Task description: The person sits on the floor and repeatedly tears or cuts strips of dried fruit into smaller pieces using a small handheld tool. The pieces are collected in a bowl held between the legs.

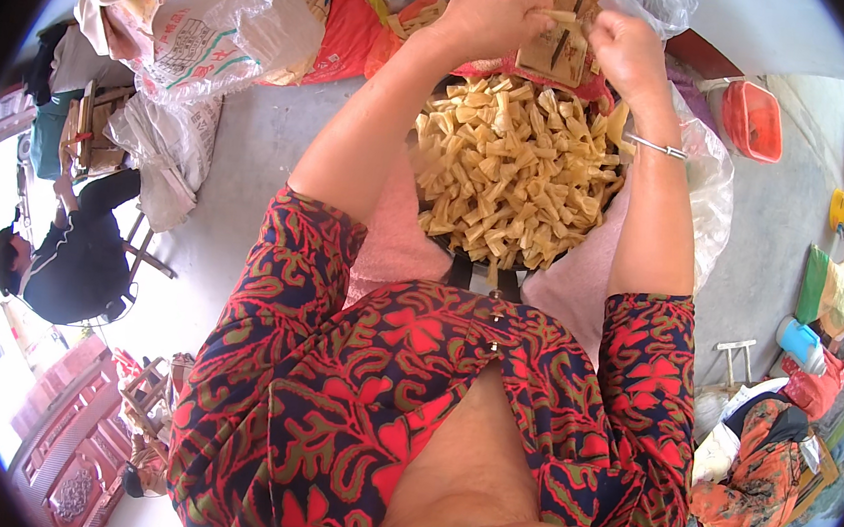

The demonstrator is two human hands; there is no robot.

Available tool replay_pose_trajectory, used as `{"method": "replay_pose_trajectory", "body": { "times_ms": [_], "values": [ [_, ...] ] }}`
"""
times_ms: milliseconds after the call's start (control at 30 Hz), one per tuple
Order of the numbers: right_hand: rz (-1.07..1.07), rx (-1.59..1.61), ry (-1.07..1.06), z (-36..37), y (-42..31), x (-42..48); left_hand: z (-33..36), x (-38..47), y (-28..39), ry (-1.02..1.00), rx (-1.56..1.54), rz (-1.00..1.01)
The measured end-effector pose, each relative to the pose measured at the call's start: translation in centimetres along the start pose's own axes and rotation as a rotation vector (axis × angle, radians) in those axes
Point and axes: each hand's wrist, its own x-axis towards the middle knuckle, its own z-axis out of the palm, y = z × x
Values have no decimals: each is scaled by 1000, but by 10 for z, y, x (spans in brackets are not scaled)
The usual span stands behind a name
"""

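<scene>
A wooden board [553,60] with dark metal strips lies on red cloth at the top centre. Over its left side is my left hand [500,18], its fingers closed on a small pale folded piece [560,16]. My right hand [621,47] is at the board's right edge, fingers curled; whether it holds anything is too blurred to tell. Between my forearms a large heap of tan, bow-shaped folded pieces [520,174] fills a dark round container, partly hidden under them. A metal bangle [657,145] circles my right wrist.
Clear plastic bags and sacks [217,27] stand at the upper left, beside a red sack [344,31]. Red plastic baskets [754,121] sit on the floor at the right. One person [84,249] sits at the far left, another in orange patterned clothes [757,473] at the lower right.
</scene>
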Motion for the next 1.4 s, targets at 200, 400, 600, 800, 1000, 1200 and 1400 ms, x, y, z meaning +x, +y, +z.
{"method": "replay_pose_trajectory", "body": {
  "times_ms": [200, 400, 600, 800, 1000, 1200, 1400],
  "values": [
    [319, 1031, -215, -16, -22, -24, -21, -37, 26, -308, -158, 103],
    [589, 1618, -377, -8, -50, -35, 30, -54, 53, 86, -1215, -92],
    [301, 1435, -372, -7, -60, -38, -5, -45, 64, 277, -1664, -128],
    [-74, 875, -339, -37, -63, -40, -76, -44, 41, 390, -2310, 90],
    [-5, 1600, -330, -43, -62, -55, -36, -57, 50, 865, -1030, 344],
    [-179, 603, 129, -20, -84, -51, 0, -57, 64, 470, -1004, 263],
    [80, 1143, -59, -2, -70, -47, -25, -53, 60, 347, -629, 72]
  ]
}}
